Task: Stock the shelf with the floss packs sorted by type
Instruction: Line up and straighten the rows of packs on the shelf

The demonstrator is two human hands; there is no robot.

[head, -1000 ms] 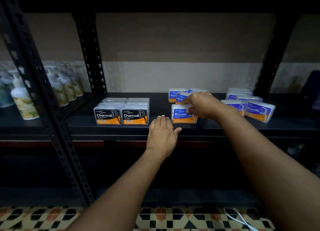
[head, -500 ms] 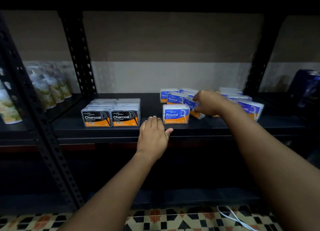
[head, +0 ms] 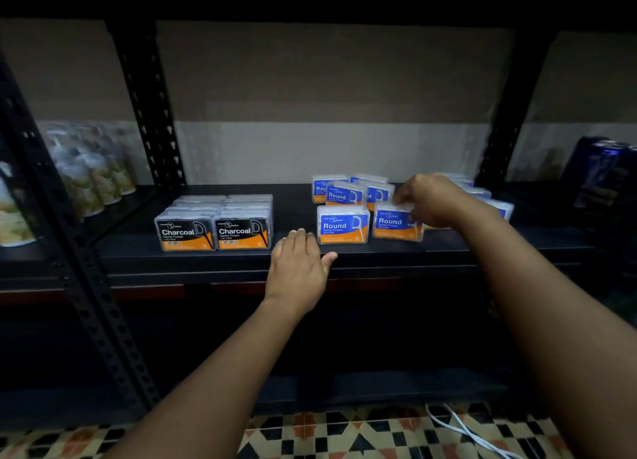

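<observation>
Blue-and-orange plastic catches the eye — the right hand (head: 435,200) has its fingertips pinched on the top edge of a Round pack (head: 397,223), setting it at the shelf (head: 296,217) front just beside the front Round pack (head: 343,225) that stands squarely at the edge. This looks like the placing step for the Round row: the held pack sits a little askew, so the next move calls for squaring it up flush with its neighbour, label facing out, before letting go. The left hand (head: 299,269) lies flat on the shelf lip, fingers straight and together, gripping nothing — a brace, by the look of it. Behind, more Round packs (head: 344,193) sit loosely jumbled and want pulling forward. Off to the left, well apart, the Charcoal packs (head: 213,232) already stand in two neat rows. Behind the right forearm another batch of blue packs (head: 496,203) is mostly hidden; its type cannot be read here. The forearm could nudge them on the way out. Pump bottles (head: 93,179) fill the next bay left, dark cans (head: 601,169) stand right, and a white cable (head: 462,429) trails over the patterned floor tiles (head: 344,434) below.
</observation>
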